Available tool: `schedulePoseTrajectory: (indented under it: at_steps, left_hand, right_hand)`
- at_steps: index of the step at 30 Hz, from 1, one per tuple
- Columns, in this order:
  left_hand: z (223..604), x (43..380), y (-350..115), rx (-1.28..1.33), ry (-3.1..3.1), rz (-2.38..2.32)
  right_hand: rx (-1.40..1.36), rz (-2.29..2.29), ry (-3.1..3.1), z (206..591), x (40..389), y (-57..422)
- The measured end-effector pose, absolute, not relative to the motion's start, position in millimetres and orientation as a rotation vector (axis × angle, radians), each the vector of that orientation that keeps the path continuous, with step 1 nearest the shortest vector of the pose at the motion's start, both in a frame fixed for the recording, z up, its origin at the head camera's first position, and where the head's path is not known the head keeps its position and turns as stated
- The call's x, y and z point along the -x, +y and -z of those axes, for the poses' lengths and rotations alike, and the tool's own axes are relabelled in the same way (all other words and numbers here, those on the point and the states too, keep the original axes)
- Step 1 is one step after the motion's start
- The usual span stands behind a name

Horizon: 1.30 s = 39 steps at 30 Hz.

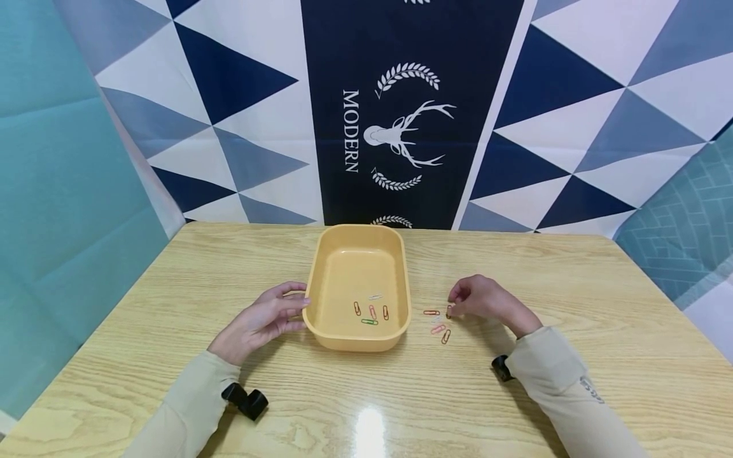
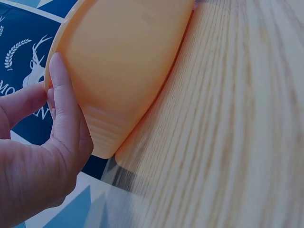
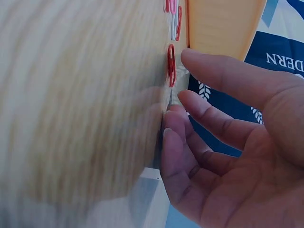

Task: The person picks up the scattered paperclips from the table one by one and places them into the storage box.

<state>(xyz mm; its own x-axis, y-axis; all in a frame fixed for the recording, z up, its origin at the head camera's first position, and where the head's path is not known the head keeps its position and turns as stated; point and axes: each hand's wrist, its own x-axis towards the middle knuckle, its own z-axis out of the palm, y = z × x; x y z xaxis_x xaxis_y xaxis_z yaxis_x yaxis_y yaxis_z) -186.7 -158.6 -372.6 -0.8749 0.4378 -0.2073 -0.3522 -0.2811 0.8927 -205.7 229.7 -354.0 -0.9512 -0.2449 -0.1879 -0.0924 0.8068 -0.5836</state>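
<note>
At the left side of a yellow plastic tray (image 1: 357, 344), my left hand (image 1: 266, 321) grips the rim, its fingers lying on both sides of the wall (image 2: 128, 61) in the left wrist view. My right hand (image 1: 478, 298) is low over the table, right of the tray. Its thumb and forefinger stand apart close to a red paper clip (image 3: 171, 66), which lies at the fingertips. Nearby on the wood are another red clip (image 1: 431, 312), a white clip (image 1: 436, 320), a pink clip (image 1: 438, 329) and a brownish-red clip (image 1: 445, 336).
Inside the tray lie several paper clips, among them a green clip (image 1: 369, 322) and a white clip (image 1: 375, 296). The light wooden table (image 1: 321, 394) ends at the back against a patterned cloth (image 1: 401, 191) with a deer print. Teal cloth hangs at both sides.
</note>
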Motion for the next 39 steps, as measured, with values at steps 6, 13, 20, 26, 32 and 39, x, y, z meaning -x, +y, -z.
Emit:
schedulePoseTrajectory:
  at_steps: [6,13,20,26,32,39]
  left_hand:
    - [372.4,186.8,-158.1,-0.104,1.492,-2.18]
    - [372.7,186.9,-158.7,-0.099,1.492,-2.18]
    - [372.6,186.8,-158.7,-0.102,1.493,-2.179]
    - [372.4,186.2,-159.0,-0.084,1.497,-2.172]
    - [372.8,185.9,-159.8,-0.075,1.497,-2.168]
    - [372.4,185.8,-160.3,-0.07,1.502,-2.162]
  right_hand:
    - [0.276,0.821,2.761,354.0,204.7,229.6]
    - [0.29,0.799,2.774,355.0,204.6,228.9]
    - [0.322,0.803,2.763,355.0,204.2,229.1]
    - [0.347,0.834,2.745,354.5,203.8,230.5]
    - [0.341,0.849,2.763,355.8,205.5,232.4]
    - [0.275,0.91,2.742,354.4,205.4,234.5]
